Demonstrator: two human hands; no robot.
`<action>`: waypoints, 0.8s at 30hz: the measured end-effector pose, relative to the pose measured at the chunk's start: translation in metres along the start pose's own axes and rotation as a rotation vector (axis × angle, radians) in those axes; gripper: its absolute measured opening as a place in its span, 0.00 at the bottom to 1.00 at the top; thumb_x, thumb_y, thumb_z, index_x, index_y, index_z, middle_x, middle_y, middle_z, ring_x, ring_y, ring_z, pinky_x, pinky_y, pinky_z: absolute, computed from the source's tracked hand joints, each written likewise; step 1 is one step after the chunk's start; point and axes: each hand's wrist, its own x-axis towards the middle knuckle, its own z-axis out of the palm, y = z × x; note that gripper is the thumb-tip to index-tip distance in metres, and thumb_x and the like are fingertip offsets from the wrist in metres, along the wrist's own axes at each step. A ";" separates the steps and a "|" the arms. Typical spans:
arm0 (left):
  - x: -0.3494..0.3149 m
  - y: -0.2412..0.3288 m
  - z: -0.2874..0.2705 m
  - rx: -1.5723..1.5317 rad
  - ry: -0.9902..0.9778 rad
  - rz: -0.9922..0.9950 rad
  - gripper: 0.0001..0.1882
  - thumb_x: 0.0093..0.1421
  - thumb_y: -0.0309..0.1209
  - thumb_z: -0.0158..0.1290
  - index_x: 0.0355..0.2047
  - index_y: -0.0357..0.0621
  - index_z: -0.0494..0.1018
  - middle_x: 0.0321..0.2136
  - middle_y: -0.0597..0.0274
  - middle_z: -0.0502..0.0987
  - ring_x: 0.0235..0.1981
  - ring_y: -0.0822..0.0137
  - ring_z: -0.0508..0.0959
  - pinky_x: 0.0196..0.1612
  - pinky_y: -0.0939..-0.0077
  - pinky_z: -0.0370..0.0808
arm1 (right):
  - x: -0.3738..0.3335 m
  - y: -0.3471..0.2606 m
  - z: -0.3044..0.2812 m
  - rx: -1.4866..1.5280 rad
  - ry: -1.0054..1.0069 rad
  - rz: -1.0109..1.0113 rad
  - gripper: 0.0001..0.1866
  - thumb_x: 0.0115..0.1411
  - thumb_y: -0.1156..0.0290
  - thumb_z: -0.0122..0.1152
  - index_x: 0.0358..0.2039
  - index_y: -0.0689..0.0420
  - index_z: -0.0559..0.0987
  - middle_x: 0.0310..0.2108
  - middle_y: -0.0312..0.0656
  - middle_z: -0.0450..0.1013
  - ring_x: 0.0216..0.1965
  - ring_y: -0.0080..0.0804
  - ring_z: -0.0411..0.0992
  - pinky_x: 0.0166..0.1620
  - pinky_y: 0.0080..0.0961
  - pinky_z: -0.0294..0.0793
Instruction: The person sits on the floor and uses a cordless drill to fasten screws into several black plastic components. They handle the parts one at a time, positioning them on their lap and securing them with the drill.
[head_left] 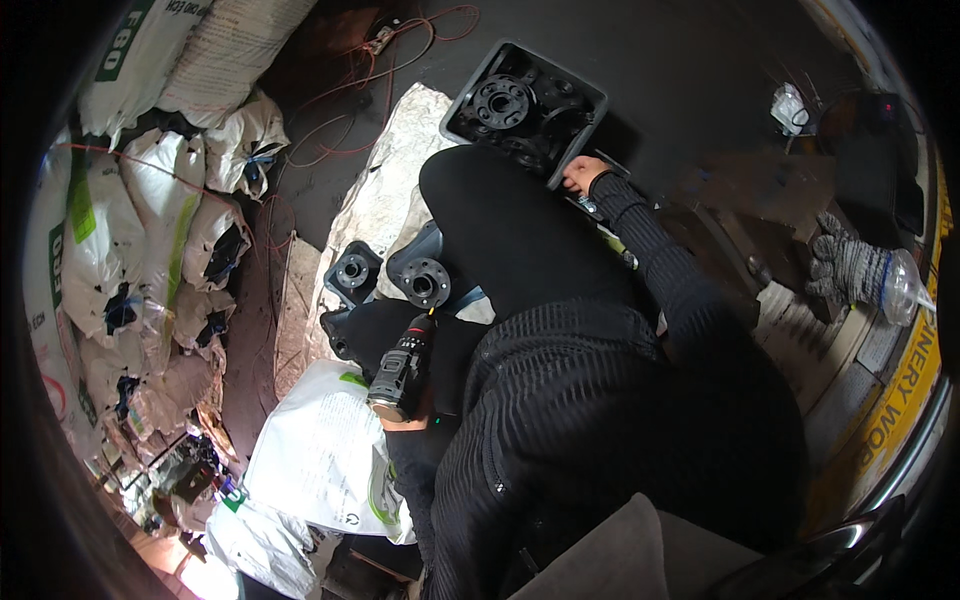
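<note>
Left hand: your left hand [405,420] is wrapped around the grip of a black cordless drill [402,368], at about 7 o'clock from the middle of the view; only a strip of the hand shows under the tool.
Cordless drill: its nose points up toward 12 o'clock, the tip just below a round black flanged hub [425,282].
Flanged hubs: a second black hub piece [352,272] sits just beside the first, at its 9 o'clock; both lie by your knee.
Right hand: your right hand [581,175] is closed on the lower edge of a black moulded plastic housing [524,108], fingers curled over the rim, at about 1 o'clock.
Housing: it lies tilted on the dark floor, open side up, with a round ribbed hub inside.
Under the parts: a crumpled pale sheet [385,185] spreads across the floor [690,70].
Left side: white filled sacks [150,210] are stacked from 8 to 11 o'clock, with a red wire [335,105] looping beside them.
Right side: a grey knit work glove [845,268] lies at 3 o'clock, touching a clear plastic bottle [905,288].
</note>
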 end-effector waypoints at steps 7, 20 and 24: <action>0.002 0.015 -0.019 0.063 -0.096 -0.089 0.17 0.46 0.26 0.48 0.38 0.54 0.73 0.22 0.62 0.73 0.21 0.61 0.73 0.22 0.68 0.68 | 0.050 0.074 0.012 -1.160 -0.002 -0.320 0.12 0.52 0.73 0.50 0.38 0.54 0.75 0.42 0.46 0.70 0.45 0.46 0.69 0.45 0.37 0.71; -0.027 -0.006 -0.012 -0.297 0.008 -0.238 0.15 0.45 0.29 0.54 0.36 0.49 0.73 0.30 0.60 0.75 0.32 0.58 0.76 0.34 0.66 0.72 | -0.001 0.013 -0.030 -0.048 0.173 -0.378 0.07 0.53 0.72 0.60 0.34 0.56 0.78 0.27 0.37 0.75 0.28 0.19 0.73 0.28 0.17 0.73; -0.040 -0.016 -0.012 -0.368 0.093 -0.149 0.19 0.43 0.31 0.57 0.39 0.51 0.73 0.33 0.63 0.75 0.35 0.60 0.76 0.39 0.66 0.72 | -0.113 -0.068 0.024 -0.021 -0.164 -0.895 0.10 0.50 0.75 0.60 0.35 0.58 0.78 0.32 0.38 0.76 0.33 0.23 0.73 0.38 0.19 0.72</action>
